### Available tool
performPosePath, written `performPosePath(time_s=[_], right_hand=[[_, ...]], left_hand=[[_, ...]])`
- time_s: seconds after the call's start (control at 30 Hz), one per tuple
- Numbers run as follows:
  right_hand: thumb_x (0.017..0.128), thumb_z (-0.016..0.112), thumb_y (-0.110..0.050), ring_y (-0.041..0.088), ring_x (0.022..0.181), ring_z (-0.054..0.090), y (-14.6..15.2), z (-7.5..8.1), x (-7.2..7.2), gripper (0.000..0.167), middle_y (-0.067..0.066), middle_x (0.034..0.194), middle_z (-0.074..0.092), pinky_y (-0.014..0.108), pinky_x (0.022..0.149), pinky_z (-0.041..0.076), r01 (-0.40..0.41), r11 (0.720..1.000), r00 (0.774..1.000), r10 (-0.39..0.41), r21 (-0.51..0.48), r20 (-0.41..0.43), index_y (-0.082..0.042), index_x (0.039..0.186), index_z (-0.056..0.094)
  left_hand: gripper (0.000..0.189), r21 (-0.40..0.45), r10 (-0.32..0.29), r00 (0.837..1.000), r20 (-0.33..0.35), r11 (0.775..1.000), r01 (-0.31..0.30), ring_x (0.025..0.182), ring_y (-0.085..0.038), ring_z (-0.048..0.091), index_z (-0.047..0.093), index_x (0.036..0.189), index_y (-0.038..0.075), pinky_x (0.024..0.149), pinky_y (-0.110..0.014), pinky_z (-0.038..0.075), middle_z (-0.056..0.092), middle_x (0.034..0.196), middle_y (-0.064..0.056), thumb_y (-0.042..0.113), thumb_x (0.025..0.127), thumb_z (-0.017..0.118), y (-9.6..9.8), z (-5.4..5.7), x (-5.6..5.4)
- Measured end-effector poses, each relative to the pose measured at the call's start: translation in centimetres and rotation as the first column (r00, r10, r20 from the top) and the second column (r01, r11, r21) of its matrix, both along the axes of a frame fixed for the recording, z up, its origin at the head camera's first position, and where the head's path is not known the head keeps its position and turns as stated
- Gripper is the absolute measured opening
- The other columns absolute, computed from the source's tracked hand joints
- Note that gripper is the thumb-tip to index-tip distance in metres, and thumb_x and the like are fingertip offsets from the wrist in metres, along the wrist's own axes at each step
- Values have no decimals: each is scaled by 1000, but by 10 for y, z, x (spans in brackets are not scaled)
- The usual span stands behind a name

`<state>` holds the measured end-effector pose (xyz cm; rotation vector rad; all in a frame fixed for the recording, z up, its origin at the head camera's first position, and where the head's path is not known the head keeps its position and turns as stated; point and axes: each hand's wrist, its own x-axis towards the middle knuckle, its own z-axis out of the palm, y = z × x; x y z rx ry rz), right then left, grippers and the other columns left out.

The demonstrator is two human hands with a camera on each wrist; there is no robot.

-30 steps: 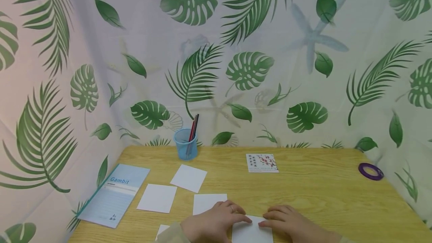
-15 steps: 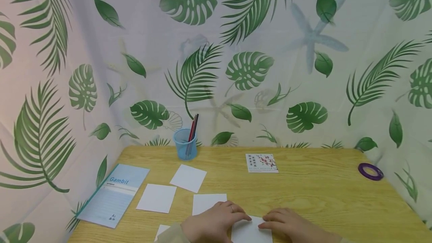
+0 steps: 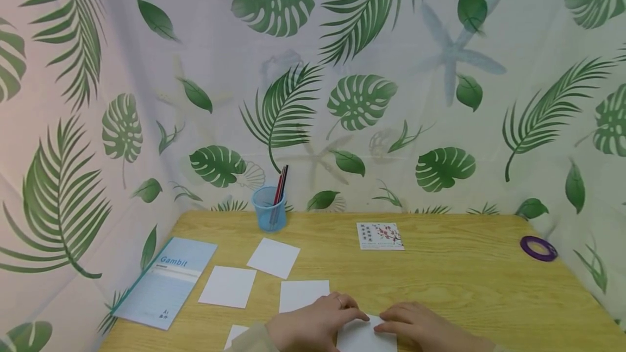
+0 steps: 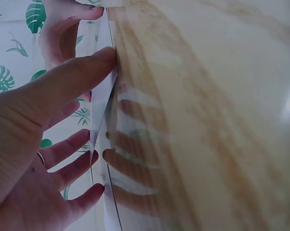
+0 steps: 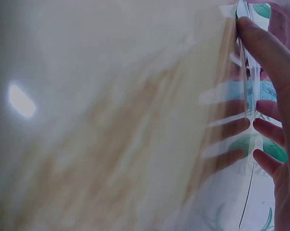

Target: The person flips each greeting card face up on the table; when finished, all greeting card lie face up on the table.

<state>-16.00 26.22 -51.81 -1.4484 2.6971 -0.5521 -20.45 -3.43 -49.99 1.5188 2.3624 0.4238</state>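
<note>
A square white sheet of paper (image 3: 367, 335) lies at the table's front edge, cut off by the bottom of the head view. My left hand (image 3: 313, 322) pinches its left side, index fingertip near the far edge. On the other side, my right hand (image 3: 425, 327) holds the sheet between thumb and index finger. In the left wrist view, the left thumb (image 4: 87, 67) presses the paper's near edge, and part of the paper (image 4: 101, 101) stands off the tabletop. The right wrist view has the right thumb (image 5: 265, 43) at the paper's edge; the other fingers are spread.
More white squares (image 3: 227, 287) lie to the left, one partly under my left forearm. A Gambit notebook (image 3: 166, 281) is at far left. Behind stand a blue mesh pen cup (image 3: 269, 216) with pencils and a printed card (image 3: 380, 236). A purple tape roll (image 3: 530, 242) lies far right.
Both hands stay almost in place on the paper. My left index fingertip and the sheet's left edge have shifted very slightly to the right.
</note>
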Motion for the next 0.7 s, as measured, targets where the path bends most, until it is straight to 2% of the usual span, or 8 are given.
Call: performPosePath(time_s=[0.13,0.3,0.4,0.7], right_hand=[[91,63,-54,13,119,55,0,-1,0,57,-9,137,57,39,93,53,-13,1000,1000,13,-11,-15,-35,143,48],[91,64,-51,13,117,56,-1,-4,0,55,-8,136,58,39,92,53,-37,999,997,35,-24,-72,-33,142,50],[92,64,-50,13,117,55,-1,-6,-1,55,-7,136,58,39,92,53,-40,999,998,39,-26,-56,-33,142,50],[92,63,-51,13,118,55,0,-7,-2,54,-7,137,58,39,91,53,-40,999,998,40,-9,-48,-34,142,50]], left_hand=[[72,11,-5,1000,13,1000,5,124,-6,42,44,145,29,100,-18,41,45,142,5,55,84,71,0,-1,0],[72,14,-19,997,75,1000,18,118,-3,39,43,146,29,96,-13,41,44,140,6,52,84,72,-1,1,0],[72,13,-30,995,98,999,29,118,-2,38,42,146,29,96,-12,41,43,139,6,51,85,72,-1,1,0],[73,25,-70,996,47,997,69,124,-4,40,40,148,28,101,-14,40,45,143,5,53,86,70,0,0,1]])
